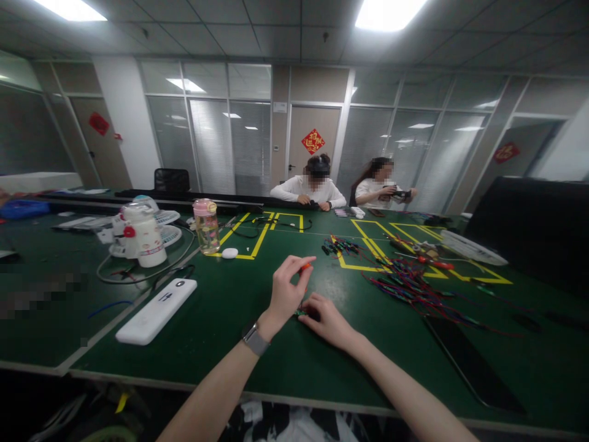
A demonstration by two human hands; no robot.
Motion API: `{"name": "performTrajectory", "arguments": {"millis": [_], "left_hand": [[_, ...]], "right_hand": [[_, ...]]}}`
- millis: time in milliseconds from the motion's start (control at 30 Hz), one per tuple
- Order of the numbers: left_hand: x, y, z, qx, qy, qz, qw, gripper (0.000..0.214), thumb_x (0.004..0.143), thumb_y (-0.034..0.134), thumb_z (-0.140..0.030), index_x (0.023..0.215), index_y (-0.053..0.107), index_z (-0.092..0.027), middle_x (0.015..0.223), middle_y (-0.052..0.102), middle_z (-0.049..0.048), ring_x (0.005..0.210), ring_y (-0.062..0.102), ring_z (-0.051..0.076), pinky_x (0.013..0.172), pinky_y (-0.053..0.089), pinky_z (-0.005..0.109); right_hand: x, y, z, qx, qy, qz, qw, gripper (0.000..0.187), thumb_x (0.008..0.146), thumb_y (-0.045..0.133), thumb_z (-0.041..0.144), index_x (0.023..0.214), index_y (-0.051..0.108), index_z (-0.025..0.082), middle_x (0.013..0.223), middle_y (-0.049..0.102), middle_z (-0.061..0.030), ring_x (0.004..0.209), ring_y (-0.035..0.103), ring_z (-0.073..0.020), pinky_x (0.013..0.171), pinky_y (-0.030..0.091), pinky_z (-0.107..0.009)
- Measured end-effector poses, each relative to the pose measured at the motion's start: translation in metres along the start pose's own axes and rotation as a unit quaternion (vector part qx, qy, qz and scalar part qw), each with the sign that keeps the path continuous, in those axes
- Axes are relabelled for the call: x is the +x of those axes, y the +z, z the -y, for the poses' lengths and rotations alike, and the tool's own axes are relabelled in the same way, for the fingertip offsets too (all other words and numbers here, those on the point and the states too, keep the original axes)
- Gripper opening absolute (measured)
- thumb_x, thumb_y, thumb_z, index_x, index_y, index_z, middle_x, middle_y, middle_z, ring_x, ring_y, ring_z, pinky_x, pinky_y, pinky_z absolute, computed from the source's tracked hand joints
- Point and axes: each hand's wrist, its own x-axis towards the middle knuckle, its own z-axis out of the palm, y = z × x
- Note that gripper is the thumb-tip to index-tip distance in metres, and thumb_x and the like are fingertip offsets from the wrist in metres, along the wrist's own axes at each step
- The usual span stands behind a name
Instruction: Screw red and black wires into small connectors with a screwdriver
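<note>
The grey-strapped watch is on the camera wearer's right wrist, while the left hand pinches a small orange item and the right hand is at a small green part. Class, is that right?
No: the head view shows the watch on the left wrist, not the right. The left hand pinches a small orange item and the right hand is at a small green part, as stated.

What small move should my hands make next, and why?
Perhaps lower your left hand slightly, bringing the small orange object closer to the small green piece. The left fingers seem to pinch the orange object up above, while your right hand rests low with its fingertips at the green piece, possibly steadying it. I can't tell exactly what either item is.
</note>
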Motion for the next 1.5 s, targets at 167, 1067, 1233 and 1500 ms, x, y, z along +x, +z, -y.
{"name": "performTrajectory", "arguments": {"millis": [167,1067,1233,1500], "left_hand": [[-0.0012,0.0002,0.0016,0.012,0.0,-0.009,1.0,0.018,0.09,0.055,-0.024,0.102,0.068,-0.021,0.087,0.057,0.0028,0.08,0.057,0.014,0.074,0.047,0.025],[-0.0045,0.003,0.0043,-0.036,-0.022,0.028,0.999,0.034,0.098,0.037,-0.022,0.127,0.055,-0.022,0.115,0.061,0.0078,0.102,0.059,0.017,0.089,0.048,0.031],[-0.0034,0.0035,0.0062,-0.039,-0.023,0.021,0.999,0.034,0.097,0.038,-0.021,0.128,0.054,-0.02,0.118,0.062,0.0085,0.102,0.062,0.017,0.09,0.048,0.032],[-0.0022,0.0021,0.0021,0.018,0.014,0.002,1.0,0.025,0.092,0.051,-0.019,0.114,0.064,-0.022,0.094,0.062,0.0037,0.085,0.06,0.014,0.077,0.049,0.026]], "right_hand": [[-0.0008,0.0027,-0.0021,0.004,-0.001,-0.008,1.0,0.01,0.08,0.065,0.018,0.089,0.067,0.015,0.083,0.057,-0.0044,0.076,0.055,-0.017,0.069,0.044,-0.028],[0.0001,0.0053,-0.006,0.009,-0.011,-0.011,1.0,0.006,0.079,0.062,0.013,0.082,0.067,0.016,0.083,0.058,-0.0039,0.074,0.055,-0.0161,0.068,0.044,-0.027],[-0.0002,0.0058,-0.0067,0.007,-0.008,-0.01,1.0,0.007,0.079,0.063,0.012,0.084,0.067,0.016,0.084,0.058,-0.0046,0.074,0.055,-0.0161,0.068,0.044,-0.027],[0.0001,0.0047,-0.0043,0.007,-0.008,-0.008,1.0,0.005,0.079,0.062,0.012,0.08,0.065,0.015,0.084,0.058,-0.0048,0.073,0.055,-0.0162,0.067,0.044,-0.028]]}}
